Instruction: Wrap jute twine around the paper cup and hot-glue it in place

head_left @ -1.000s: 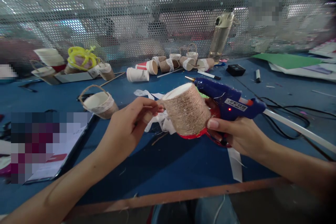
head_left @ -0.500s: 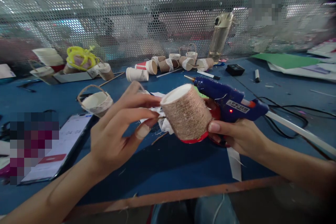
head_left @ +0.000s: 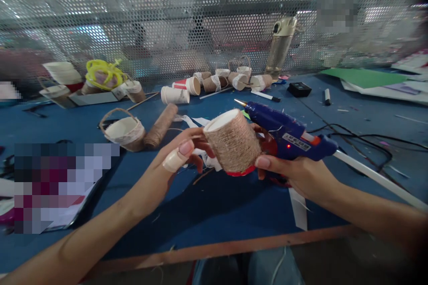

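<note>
A paper cup wrapped in brown twine (head_left: 234, 142), its red rim downward, is tilted between my hands. My right hand (head_left: 294, 169) is closed round both the cup's lower side and a blue glue gun (head_left: 277, 127), whose red light is on and whose nozzle points left. At the cup's left side is my left hand (head_left: 180, 156), thumb bandaged and fingers curled, the fingertips partly hidden behind the cup. A strand of twine runs left from near these fingers to a twine roll (head_left: 162, 127). White lace (head_left: 203, 158) lies behind the left hand.
A small twine basket (head_left: 123, 131) and a phone or tablet (head_left: 80, 200) are on the left. Several cups and baskets (head_left: 214, 82) lie along the back beside a bottle (head_left: 281, 46). Black cables (head_left: 368, 136) and a green sheet (head_left: 364, 79) are on the right.
My left hand has turned and lowered, its thumb now on top, uncovering the twine roll. The cup and glue gun have shifted slightly left.
</note>
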Available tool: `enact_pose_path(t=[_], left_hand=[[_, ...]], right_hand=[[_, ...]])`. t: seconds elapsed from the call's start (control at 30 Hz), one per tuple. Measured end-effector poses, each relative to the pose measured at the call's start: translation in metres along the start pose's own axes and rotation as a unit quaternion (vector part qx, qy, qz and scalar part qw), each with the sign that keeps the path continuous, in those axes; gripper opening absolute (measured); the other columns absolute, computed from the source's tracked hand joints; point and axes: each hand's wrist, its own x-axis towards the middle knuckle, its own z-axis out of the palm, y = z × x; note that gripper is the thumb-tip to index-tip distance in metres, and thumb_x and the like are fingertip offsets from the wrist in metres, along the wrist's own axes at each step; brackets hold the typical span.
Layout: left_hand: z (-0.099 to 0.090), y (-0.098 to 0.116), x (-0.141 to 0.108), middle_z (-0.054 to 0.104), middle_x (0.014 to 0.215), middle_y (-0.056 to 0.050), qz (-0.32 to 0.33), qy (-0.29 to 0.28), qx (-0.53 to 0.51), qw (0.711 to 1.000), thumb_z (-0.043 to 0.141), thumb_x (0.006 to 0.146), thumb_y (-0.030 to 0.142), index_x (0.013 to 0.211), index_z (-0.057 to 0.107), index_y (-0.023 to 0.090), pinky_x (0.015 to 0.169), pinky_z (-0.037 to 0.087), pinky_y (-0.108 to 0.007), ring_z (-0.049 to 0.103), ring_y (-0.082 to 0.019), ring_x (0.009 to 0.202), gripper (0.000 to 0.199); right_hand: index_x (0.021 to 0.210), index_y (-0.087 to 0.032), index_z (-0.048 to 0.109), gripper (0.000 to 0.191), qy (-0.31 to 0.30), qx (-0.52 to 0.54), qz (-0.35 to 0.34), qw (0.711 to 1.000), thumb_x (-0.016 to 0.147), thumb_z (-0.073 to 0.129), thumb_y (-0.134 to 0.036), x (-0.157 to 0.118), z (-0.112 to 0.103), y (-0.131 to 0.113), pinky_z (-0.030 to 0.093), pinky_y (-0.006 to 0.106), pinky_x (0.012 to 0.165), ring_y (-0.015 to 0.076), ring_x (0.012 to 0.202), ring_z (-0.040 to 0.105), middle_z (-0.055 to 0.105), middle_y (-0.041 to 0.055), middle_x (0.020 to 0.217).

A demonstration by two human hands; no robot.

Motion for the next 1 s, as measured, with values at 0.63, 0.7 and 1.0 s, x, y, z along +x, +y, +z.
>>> enact_pose_path(t=[0.63,0.7,1.0], left_hand=[[0.006,0.017,-0.006,0.079,0.116,-0.008,0.178,0.029,0.554,0.813,0.059,0.102,0.043,0.114,0.073,0.025,0.076,0.057,-0.037,0.076,-0.026,0.095,0.026],[0.004,0.016,-0.006,0.078,0.112,-0.005,0.168,0.057,0.484,0.857,0.066,0.099,0.041,0.116,0.072,0.028,0.088,0.057,-0.040,0.072,-0.026,0.100,0.022],[0.017,-0.004,-0.006,0.072,0.130,-0.009,-0.064,0.027,0.019,0.997,0.089,0.078,0.042,0.130,0.068,0.028,0.103,0.052,-0.040,0.064,-0.033,0.125,0.058]], right_hand=[[0.107,-0.031,0.076,0.035,0.109,-0.150,-0.057,0.981,0.078,0.088,-0.048,-0.002,0.003,-0.001,0.068,0.040,0.082,0.0288,0.097,0.080,0.082,0.0004,0.096],[0.115,-0.030,0.072,0.050,0.139,-0.128,-0.078,0.979,0.071,0.094,-0.042,-0.003,0.006,0.000,0.064,0.045,0.101,0.0310,0.114,0.076,0.080,0.0032,0.118],[0.099,-0.030,0.071,0.045,0.061,-0.145,-0.149,0.976,0.064,0.100,-0.025,-0.007,0.006,0.014,0.065,0.047,0.092,0.0332,0.116,0.073,0.072,0.0052,0.131]])
